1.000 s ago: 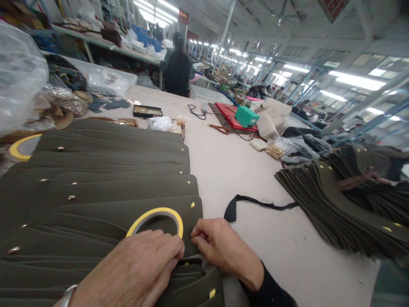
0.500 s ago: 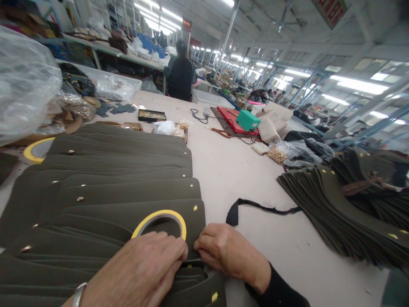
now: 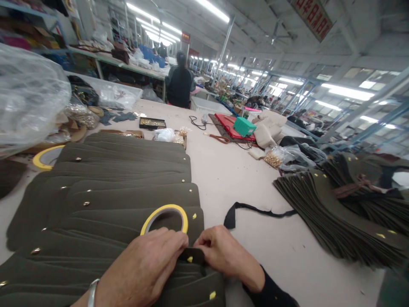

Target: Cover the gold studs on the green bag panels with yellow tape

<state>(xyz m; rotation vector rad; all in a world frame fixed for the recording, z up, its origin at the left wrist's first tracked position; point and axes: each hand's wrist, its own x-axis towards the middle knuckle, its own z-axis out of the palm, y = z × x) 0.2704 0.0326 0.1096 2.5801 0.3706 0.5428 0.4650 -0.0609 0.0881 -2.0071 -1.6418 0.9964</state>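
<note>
Dark olive fabric pieces lie in overlapping rows at the left, some with small metal studs or yellow tape bits. My left hand, with a silver bracelet at the wrist, is closed over them beside a yellow tape roll; its fingertips are pressed together, and what they hold is hidden. My right hand pinches the corner of an olive piece bearing a yellow tape bit. Both hands are close together, a small gap between their fingertips.
A black strip lies right of my hands. Tied olive pieces are stacked at the right. Farther back are a green box on a red board, a tray of studs and plastic bags. A person is beyond the table.
The olive corner between my hands now stands up with its yellow tape bit showing. My right fingers have shifted slightly onto its edge. The whole view has moved a little.
</note>
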